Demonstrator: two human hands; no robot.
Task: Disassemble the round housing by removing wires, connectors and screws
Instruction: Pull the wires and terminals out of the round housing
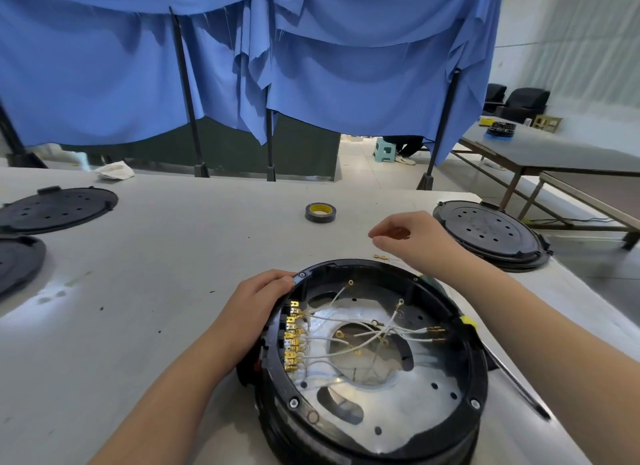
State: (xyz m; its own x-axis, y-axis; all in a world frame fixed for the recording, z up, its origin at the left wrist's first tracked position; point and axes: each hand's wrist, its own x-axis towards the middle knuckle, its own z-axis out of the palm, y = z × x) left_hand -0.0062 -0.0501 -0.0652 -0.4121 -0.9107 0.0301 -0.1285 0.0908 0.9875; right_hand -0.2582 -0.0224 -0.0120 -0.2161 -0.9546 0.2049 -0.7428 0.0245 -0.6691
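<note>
Left hand (258,300) grips round housing (374,360) left rim, steadying it; right hand (408,237) fingers pinched beyond far rim, contents unclear, likely discarding removed wire

The round housing (374,367) is a black, open-topped circular shell lying flat on the bench, near its front edge. Its raised rim carries small silver screws (294,402) set at intervals. Inside, a shiny metal plate has a large central hole, curved cut-outs and small round holes. Along the inner left wall runs a column of brass connectors (292,340). Thin white wires (346,338) fan out from them across the plate, crossing loosely; several end in free brass ring terminals, and two end in brass connectors near the right wall. A single loose brass terminal (381,257) on a short wire lies on the bench just beyond the far rim.
</note>
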